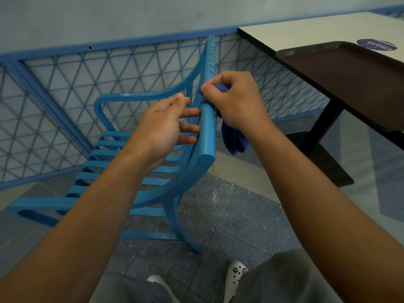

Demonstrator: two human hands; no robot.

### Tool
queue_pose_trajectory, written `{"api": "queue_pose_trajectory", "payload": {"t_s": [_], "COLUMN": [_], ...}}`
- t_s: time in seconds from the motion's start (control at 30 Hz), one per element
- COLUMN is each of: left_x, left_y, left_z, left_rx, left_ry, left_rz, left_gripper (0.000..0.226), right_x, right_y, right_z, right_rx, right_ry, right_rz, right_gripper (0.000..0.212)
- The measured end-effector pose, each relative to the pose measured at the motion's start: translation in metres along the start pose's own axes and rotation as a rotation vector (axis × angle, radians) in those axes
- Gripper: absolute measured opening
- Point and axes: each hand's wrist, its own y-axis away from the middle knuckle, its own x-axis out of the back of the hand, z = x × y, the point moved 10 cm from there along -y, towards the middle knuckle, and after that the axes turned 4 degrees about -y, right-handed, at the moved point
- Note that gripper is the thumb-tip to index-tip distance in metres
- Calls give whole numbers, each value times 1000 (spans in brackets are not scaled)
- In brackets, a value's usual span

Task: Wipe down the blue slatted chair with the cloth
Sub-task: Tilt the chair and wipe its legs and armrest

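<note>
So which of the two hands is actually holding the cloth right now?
The right hand: its fingers curl round the dark blue cloth against the chair's top rail. The left hand holds nothing, fingers straight.

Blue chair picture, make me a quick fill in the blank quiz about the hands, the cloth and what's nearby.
1. The cloth is gripped by the ____ hand.
2. The left hand has its fingers ____, next to the top rail of the blue chair.
3. On the table at right lies a dark ____.

Missing words: right; straight; tray
</note>
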Motion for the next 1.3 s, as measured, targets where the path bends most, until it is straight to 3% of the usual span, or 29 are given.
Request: {"api": "queue_pose_trajectory", "payload": {"t_s": [0.2, 0.3, 0.43, 0.73, 1.0, 1.1, 1.3], "left_x": [-18, -19, -19, -18, -18, -19, -7], "left_y": [-7, -9, -12, -14, -6, 0, 17], "left_z": [6, 8, 4, 3, -4, -7, -6], "left_rx": [-45, -62, -69, -48, -42, -56, -60], "left_ry": [-266, -253, -228, -253, -231, -229, -247], "left_rz": [-164, -198, -226, -228, -250, -223, -125], "left_gripper": [32, 16, 16, 21, 24, 25, 25], "right_x": [-2, -3, -5, -5, -11, -11, -13], "right_y": [-56, -33, 10, -61, -18, -22, -32], "right_z": [18, 7, 0, 17, 4, 7, -4], "right_rx": [-27, 16, 79, 0, 121, 60, 83], "right_ry": [-7, -7, -40, 22, 57, 8, 182], "right_rz": [-10, -79, -166, -46, -143, -174, -187], "right_gripper": [12, 14, 11, 16, 13, 17, 16]}}
